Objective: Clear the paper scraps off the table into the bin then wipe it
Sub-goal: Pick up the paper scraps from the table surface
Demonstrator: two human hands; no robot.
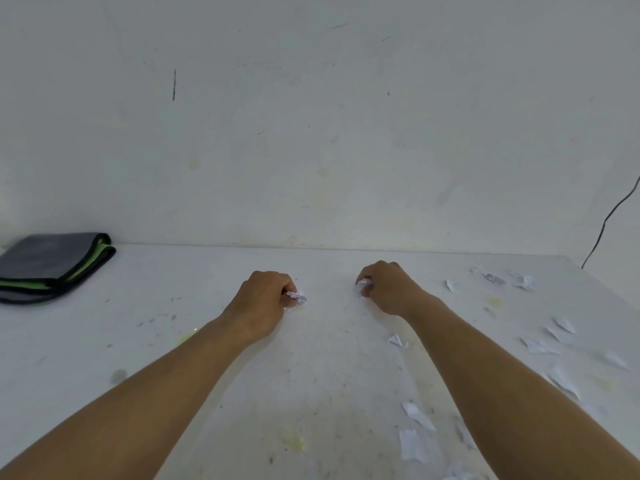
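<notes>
Both my hands are out over the white table [207,341], knuckles up and fingers curled. My left hand [265,299] grips a bunch of white paper scraps [297,296] that stick out on its right side. My right hand [388,287] grips more crumpled scraps [363,285] that show at its left side. Several loose white scraps lie on the table to the right, around [540,344] and by the far right corner [498,279]. More scraps lie near the front [414,441], and one small piece [396,340] sits just left of my right forearm. No bin is in view.
A folded grey cloth with green and black edging [52,266] lies at the table's far left against the white wall [311,116]. A black cable [604,223] hangs down the wall at the far right. The tabletop is stained with yellowish spots [294,441].
</notes>
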